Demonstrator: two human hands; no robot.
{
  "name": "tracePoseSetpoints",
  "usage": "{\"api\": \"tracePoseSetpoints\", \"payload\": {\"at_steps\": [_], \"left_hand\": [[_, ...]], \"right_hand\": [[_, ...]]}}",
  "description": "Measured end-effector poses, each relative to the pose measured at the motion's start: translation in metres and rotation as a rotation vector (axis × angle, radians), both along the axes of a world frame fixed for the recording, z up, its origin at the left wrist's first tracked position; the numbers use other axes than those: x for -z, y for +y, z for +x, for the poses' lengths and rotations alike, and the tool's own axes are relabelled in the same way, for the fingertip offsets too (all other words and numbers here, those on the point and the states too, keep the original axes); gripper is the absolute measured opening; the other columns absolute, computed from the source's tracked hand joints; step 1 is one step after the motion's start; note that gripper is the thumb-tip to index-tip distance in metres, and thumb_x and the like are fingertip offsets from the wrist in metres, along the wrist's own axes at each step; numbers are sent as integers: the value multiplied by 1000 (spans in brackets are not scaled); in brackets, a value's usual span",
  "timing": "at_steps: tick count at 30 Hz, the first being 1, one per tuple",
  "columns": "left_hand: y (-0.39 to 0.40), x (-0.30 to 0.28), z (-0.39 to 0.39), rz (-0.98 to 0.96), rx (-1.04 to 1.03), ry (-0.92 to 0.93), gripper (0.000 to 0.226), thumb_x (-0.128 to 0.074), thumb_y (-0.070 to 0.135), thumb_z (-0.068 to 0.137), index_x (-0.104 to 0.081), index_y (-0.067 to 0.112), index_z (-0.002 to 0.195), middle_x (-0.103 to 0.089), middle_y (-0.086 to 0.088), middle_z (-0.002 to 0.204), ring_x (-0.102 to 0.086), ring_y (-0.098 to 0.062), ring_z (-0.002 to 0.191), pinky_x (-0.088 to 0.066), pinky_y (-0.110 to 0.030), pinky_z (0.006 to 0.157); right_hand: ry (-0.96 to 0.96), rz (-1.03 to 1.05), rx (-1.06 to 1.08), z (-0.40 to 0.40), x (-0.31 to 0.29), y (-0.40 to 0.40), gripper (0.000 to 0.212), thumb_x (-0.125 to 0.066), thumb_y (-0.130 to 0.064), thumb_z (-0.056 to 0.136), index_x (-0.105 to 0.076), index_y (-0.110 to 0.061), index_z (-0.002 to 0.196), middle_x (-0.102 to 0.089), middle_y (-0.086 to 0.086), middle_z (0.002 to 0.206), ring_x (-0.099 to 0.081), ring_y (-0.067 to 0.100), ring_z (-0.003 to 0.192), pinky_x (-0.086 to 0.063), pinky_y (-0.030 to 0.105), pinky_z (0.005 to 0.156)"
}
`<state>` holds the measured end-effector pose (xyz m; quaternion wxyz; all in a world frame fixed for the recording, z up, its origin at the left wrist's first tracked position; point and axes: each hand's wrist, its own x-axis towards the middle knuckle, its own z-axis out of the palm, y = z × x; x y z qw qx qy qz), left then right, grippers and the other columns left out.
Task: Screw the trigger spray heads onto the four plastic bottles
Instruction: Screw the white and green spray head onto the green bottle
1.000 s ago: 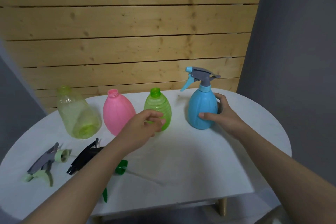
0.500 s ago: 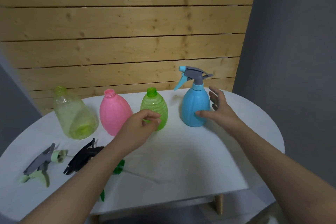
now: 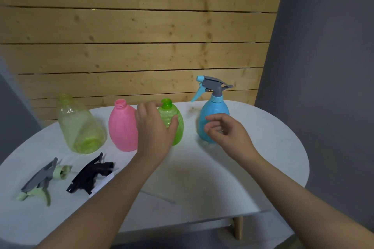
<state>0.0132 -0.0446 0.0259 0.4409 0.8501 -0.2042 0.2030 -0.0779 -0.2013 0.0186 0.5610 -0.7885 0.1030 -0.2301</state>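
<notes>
- The blue bottle, right of the middle of the frame, already has its blue and grey spray head on top, so one bottle out of four looks done.
- Three bottles have open necks: the green bottle in the middle, the pink bottle to its left, and the clear yellow-green bottle further left, which looks tipped over a bit.
- Two loose spray heads lie on the white worktop in the lower left of the frame: a grey and light green spray head and a black spray head.
- A third loose head is not plain to see; the left arm may hide it.
- The left hand is wrapped around the green bottle, with fingers near its neck.
- The right hand is in front of the blue bottle, fingers curled and loose. It holds nothing and looks just clear of the bottle.
- Both loose heads are well apart from both hands, down and to the left.
- My guess is that the green bottle gets a head next.
</notes>
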Motion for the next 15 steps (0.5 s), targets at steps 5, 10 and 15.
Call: {"api": "tracePoseSetpoints", "payload": {"at_steps": [5, 10, 15], "left_hand": [[-5, 9, 13, 123, -5, 75, 75, -65, 31, 81, -27, 6, 140, -39, -16, 142, -32, -33, 129, -27, -40, 105], [-4, 14, 21, 136, 41, 121, 73, -73, 31, 74, -37, 12, 135, -47, -13, 129, -46, -30, 117, -41, -40, 94], [4, 11, 19, 31, 128, 162, 69, -80, 25, 65, -46, 18, 124, -48, -4, 119, -46, -14, 102, -37, -25, 84]], "right_hand": [[105, -68, -78, 12, 6, 11, 31, -64, -14, 85, -62, -16, 115, -68, 3, 106, -64, 11, 97, -48, 20, 89], [126, -87, -83, 21, 12, 10, 36, -66, -19, 84, -60, -19, 119, -67, 3, 111, -64, 8, 97, -47, 15, 86], [160, -61, -169, 24, 14, 10, 52, -72, -19, 79, -53, -20, 126, -61, 1, 119, -61, 8, 102, -49, 20, 91]]}}
